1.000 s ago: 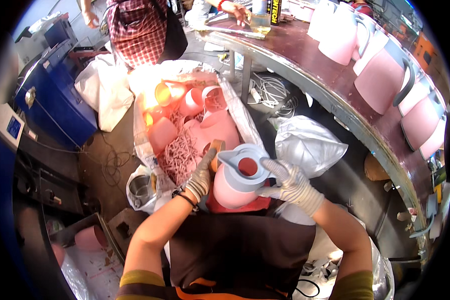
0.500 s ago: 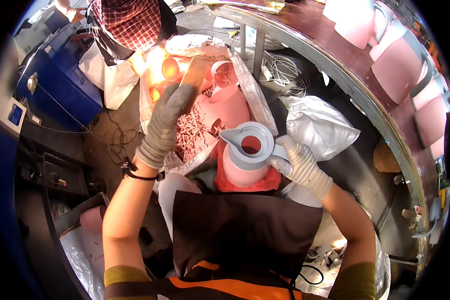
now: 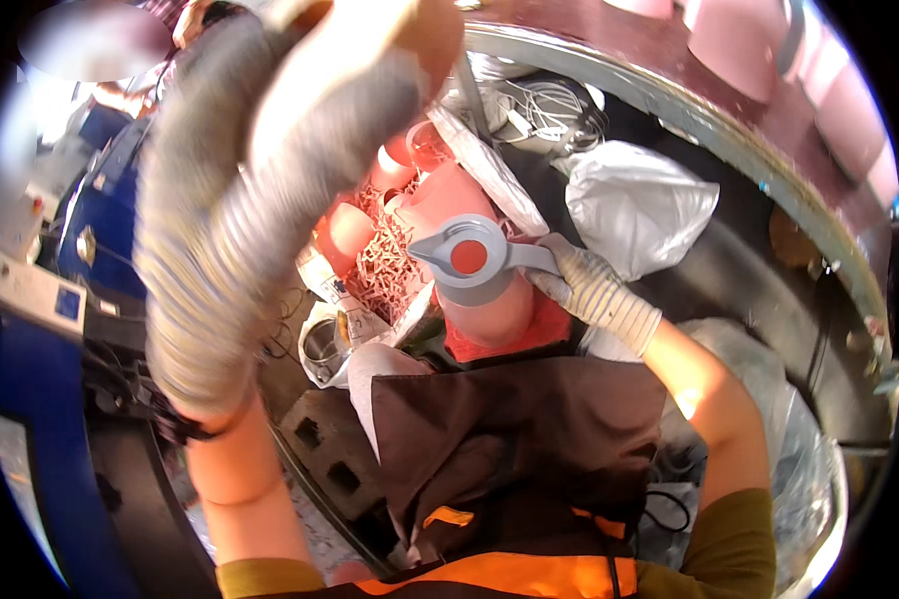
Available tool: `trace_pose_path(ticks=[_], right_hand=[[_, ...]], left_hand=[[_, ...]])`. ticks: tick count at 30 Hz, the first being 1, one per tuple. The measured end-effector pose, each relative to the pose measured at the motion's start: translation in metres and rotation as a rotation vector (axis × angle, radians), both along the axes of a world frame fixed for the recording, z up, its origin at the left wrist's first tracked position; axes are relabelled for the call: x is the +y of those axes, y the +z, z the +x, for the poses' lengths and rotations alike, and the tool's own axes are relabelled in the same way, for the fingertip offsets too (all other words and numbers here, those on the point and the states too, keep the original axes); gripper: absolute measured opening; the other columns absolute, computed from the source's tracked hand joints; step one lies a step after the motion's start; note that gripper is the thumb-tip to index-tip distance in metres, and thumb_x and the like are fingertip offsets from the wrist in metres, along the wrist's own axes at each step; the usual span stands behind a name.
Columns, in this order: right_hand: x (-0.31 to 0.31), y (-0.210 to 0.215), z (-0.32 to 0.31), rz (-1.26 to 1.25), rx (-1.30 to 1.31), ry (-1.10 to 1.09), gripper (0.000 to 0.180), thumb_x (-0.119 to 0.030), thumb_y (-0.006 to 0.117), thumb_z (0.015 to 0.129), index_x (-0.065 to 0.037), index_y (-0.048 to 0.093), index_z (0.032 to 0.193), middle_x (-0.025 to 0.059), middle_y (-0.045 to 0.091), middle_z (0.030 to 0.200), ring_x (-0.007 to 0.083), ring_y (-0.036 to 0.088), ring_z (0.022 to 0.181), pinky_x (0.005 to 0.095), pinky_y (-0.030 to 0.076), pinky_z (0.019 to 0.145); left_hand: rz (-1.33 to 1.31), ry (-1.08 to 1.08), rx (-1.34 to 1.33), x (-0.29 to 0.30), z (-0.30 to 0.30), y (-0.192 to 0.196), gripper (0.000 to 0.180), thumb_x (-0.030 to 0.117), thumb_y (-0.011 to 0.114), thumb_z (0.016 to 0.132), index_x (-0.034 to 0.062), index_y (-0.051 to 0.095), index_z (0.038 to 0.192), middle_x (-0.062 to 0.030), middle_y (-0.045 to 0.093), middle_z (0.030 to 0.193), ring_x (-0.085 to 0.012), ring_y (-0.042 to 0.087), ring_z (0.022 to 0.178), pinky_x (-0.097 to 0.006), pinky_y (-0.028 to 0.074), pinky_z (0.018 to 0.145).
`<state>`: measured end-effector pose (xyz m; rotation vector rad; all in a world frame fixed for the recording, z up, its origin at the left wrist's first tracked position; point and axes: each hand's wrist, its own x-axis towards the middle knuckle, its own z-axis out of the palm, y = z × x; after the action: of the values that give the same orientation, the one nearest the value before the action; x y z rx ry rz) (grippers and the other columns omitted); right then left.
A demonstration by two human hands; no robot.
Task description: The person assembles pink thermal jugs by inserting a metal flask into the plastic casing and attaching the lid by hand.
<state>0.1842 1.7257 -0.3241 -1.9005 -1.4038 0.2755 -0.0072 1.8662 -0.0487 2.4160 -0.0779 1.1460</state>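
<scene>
A dark red table point(image 3: 594, 38) curves across the upper right, bearing other pink jugs point(image 3: 744, 45). Left of it, on the floor, stands an open white sack point(image 3: 484, 165) of pink shells point(image 3: 438, 198) and thin pink strips point(image 3: 380, 262), with a tied-looking white plastic bag point(image 3: 642, 215) between sack and table.

Nearest the person's lap is the pink-and-grey jug point(image 3: 484, 299), on a red cloth point(image 3: 514, 341), its mouth facing up and its spout to the left. Whether it leans a little, I cannot tell.

The left hand point(image 3: 250, 210), gloved and blurred, has swung up from over the sack to close before the camera. Its fingers seem clamped on a tan block point(image 3: 420, 35), though the blur hides the exact grip. The jug now lies well below those fingers, touched by neither them nor the block, so the right hand point(image 3: 597, 297) appears to steady it alone.

That hand, also gloved, has kept its place: its fingers are closed around the jug's grey handle point(image 3: 532, 257), with the jug's body just to their left.
</scene>
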Motion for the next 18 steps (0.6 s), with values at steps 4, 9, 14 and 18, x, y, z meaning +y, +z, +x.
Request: trace_pose_path(ticks=[4,9,14,18], right_hand=[[0.0,-0.005,0.003,-0.011,-0.009,0.054,0.044,-0.038,0.058,0.092,-0.009,0.045,0.122,0.0207,0.066,0.102,0.0401,0.064,0.092,0.0499,0.051,0.079],[0.001,-0.003,0.001,0.005,-0.017,0.004,0.041,-0.038,0.057,0.092,-0.009,0.046,0.119,0.0228,0.066,0.101,0.0397,0.065,0.092,0.0508,0.05,0.078],[0.002,0.0,-0.004,-0.017,-0.036,-0.046,0.037,-0.038,0.055,0.093,-0.01,0.045,0.117,0.0226,0.067,0.091,0.0424,0.065,0.084,0.0545,0.049,0.072],[-0.002,-0.008,-0.004,-0.027,-0.077,-0.071,0.042,-0.037,0.055,0.094,-0.01,0.043,0.123,0.0231,0.067,0.093,0.0426,0.064,0.087,0.053,0.049,0.074]], left_hand=[[0.269,0.28,0.383,-0.02,0.027,-0.122,0.059,0.042,0.078,0.074,0.0013,0.062,0.114,-0.0269,0.053,0.118,-0.0449,0.048,0.114,-0.052,0.04,0.098],[0.311,0.34,0.542,0.011,0.026,-0.18,0.058,0.045,0.078,0.073,0.0088,0.065,0.116,-0.0261,0.05,0.128,-0.045,0.047,0.116,-0.051,0.039,0.099],[0.022,0.402,0.396,0.024,0.027,-0.111,0.059,0.046,0.077,0.075,0.0029,0.066,0.113,-0.0257,0.057,0.114,-0.0374,0.058,0.104,-0.045,0.05,0.087],[0.156,0.54,0.179,0.017,0.028,-0.109,0.055,0.045,0.076,0.076,-0.0007,0.067,0.105,-0.0262,0.057,0.108,-0.0399,0.055,0.098,-0.049,0.046,0.087]])
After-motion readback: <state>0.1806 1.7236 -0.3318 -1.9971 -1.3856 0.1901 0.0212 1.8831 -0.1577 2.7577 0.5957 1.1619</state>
